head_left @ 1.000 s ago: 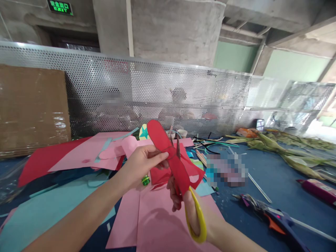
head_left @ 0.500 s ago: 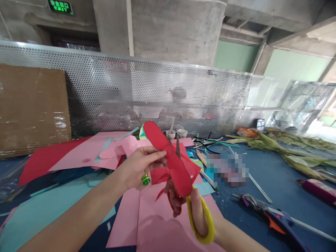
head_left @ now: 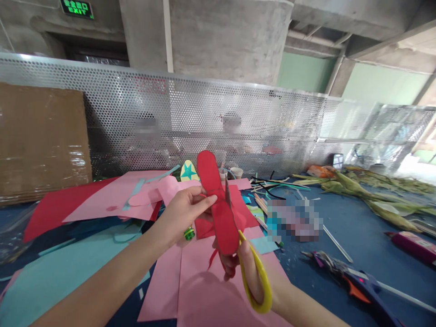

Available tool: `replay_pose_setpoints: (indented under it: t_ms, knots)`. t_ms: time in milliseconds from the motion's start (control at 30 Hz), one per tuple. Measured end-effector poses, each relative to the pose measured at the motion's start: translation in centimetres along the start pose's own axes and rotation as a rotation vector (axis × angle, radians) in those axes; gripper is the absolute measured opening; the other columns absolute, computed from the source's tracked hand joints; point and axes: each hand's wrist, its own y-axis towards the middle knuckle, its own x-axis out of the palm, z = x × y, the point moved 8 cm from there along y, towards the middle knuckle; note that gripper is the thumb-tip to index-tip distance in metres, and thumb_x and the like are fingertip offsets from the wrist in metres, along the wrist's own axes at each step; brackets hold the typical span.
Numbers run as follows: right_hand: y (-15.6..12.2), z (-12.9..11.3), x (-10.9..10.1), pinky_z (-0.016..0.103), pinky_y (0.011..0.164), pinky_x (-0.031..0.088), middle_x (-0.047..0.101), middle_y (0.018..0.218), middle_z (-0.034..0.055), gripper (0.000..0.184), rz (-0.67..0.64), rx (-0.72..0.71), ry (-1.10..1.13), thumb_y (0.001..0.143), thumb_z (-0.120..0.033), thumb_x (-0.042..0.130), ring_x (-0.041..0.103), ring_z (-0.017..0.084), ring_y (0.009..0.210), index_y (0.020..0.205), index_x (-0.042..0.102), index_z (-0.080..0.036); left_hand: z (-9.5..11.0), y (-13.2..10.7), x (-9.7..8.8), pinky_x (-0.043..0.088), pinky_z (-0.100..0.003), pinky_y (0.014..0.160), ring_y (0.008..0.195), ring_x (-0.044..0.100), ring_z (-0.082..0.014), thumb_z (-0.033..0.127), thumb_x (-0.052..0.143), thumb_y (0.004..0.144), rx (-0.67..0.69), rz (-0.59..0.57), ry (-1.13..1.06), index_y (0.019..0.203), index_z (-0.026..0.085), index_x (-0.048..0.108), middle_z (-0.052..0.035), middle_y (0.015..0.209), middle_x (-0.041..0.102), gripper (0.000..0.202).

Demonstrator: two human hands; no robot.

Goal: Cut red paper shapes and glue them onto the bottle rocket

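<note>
Red paper shape (head_left: pixel 223 222), with two rounded lobes and a narrow waist, held upright and slightly tilted above the table (head_left: pixel 340 218), between the two hands. The left hand (head_left: pixel 184 209) pinches it at the waist, thumb in front, fingers closed on the paper. The right hand (head_left: pixel 248 261), at the lower lobe, has its fingers wrapped round the scissors (head_left: pixel 267 290), the thumb through the yellow loop; some of these fingers lie hidden behind the paper. A blade points upward beside the shape's right edge; how far the blades are parted cannot be told. Behind the shape is a further piece of red paper (head_left: pixel 250 211); below lie pink sheets (head_left: pixel 218 295), with light blue paper (head_left: pixel 61 277) at left. A green ornament (head_left: pixel 189 233) appears just beside the left wrist. At right on the table are a glue gun (head_left: pixel 363 281) and, farther back, pale green husks (head_left: pixel 354 190). A perforated metal screen (head_left: pixel 200 109) stands behind.
</note>
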Motion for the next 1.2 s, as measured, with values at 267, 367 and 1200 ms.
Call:
replay_pose_setpoints:
  t_ms: [267,367,1200]
  knots:
    - [0.0,-1.4,-0.1,0.025,0.047,0.043,0.040,0.063,-0.0043,0.069,0.051,0.002,0.076,0.087,-0.078,0.031,0.037,0.012,0.050,0.093,0.060,-0.016,0.2,-0.5,1.0,0.058,-0.029,0.066,0.071,0.071,-0.0182,0.030,0.069,0.080,0.041,-0.029,0.028,0.092,0.016,0.066,-0.0039,0.079,0.074,0.019]
    - [0.0,-1.8,0.0,0.026,0.047,0.043,0.040,0.063,-0.0042,0.071,0.036,0.000,0.063,0.086,-0.079,0.029,0.037,0.012,0.050,0.094,0.060,-0.016,0.3,-0.7,1.2,0.057,-0.028,0.065,0.070,0.071,-0.0175,0.030,0.068,0.081,0.037,-0.021,0.038,0.091,0.015,0.066,-0.0047,0.078,0.074,0.018]
    - [-0.1,-0.2,-1.0,0.027,0.047,0.042,0.043,0.064,-0.0030,0.066,0.071,-0.019,-0.057,0.086,-0.077,0.034,0.042,0.013,0.049,0.094,0.063,-0.018,-0.1,-0.7,1.1,0.052,-0.024,0.055,0.062,0.068,-0.0154,0.024,0.069,0.079,0.001,0.048,-0.004,0.083,0.014,0.063,-0.0047,0.071,0.073,0.012]
